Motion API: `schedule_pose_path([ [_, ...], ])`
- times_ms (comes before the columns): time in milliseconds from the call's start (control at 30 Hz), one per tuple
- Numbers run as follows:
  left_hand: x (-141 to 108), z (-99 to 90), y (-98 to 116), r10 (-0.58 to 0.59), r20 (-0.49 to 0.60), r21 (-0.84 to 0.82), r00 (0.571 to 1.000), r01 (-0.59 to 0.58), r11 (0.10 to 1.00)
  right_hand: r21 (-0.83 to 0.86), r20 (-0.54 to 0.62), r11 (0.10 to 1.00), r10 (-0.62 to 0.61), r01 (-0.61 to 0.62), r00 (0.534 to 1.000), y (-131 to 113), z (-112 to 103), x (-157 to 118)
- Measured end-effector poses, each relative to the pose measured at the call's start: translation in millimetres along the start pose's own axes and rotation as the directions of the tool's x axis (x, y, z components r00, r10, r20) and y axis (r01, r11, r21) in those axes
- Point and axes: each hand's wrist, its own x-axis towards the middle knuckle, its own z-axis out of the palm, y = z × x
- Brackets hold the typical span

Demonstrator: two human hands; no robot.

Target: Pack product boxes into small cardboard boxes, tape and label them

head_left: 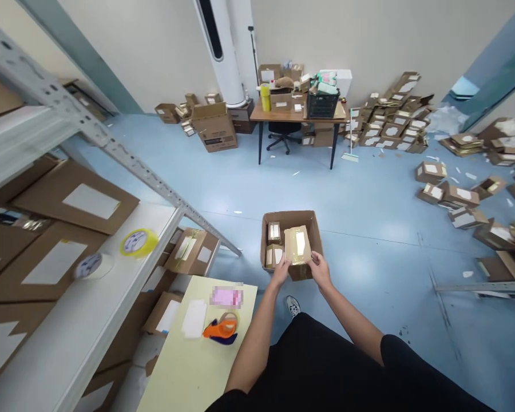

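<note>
A small taped cardboard box (295, 241) with a white label is held between my two hands. My left hand (282, 269) grips its near left corner, and my right hand (320, 268) closes on its near right side. Under and around it stands a larger open carton (288, 217) on the floor. Two smaller labelled boxes (274, 230) sit inside that carton along its left side. Whether the held box touches the carton's contents I cannot tell.
Left of me, a pale yellow table (184, 366) carries an orange tape dispenser (221, 329) and white labels (194, 318). A metal shelf (81, 297) holds boxes and tape rolls. A desk (300, 116) stands at the back; box piles (390, 126) lie right.
</note>
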Motion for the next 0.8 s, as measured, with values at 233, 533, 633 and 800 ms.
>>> schedule_pose_path([
  [233,30.4,19.5,43.2,0.105,-0.079,0.123,0.991,-0.095,0.988,0.094,-0.096,0.995,0.027,-0.018,0.995,-28.7,-33.4,46.5],
  [533,9.1,-9.0,45.8,0.252,-0.17,0.023,0.953,-0.252,0.967,0.12,0.096,0.989,-0.098,0.086,0.991,-64.7,6.1,20.5],
  [633,-16.0,-26.2,44.7,0.322,-0.217,0.015,0.922,-0.327,0.945,0.131,0.205,0.984,-0.145,0.12,0.968,-72.5,33.7,-0.1],
  [800,-81.4,-68.7,36.5,0.359,-0.346,0.014,0.867,-0.378,0.926,0.145,0.375,0.973,-0.224,0.181,0.9,-83.0,79.8,-50.5],
])
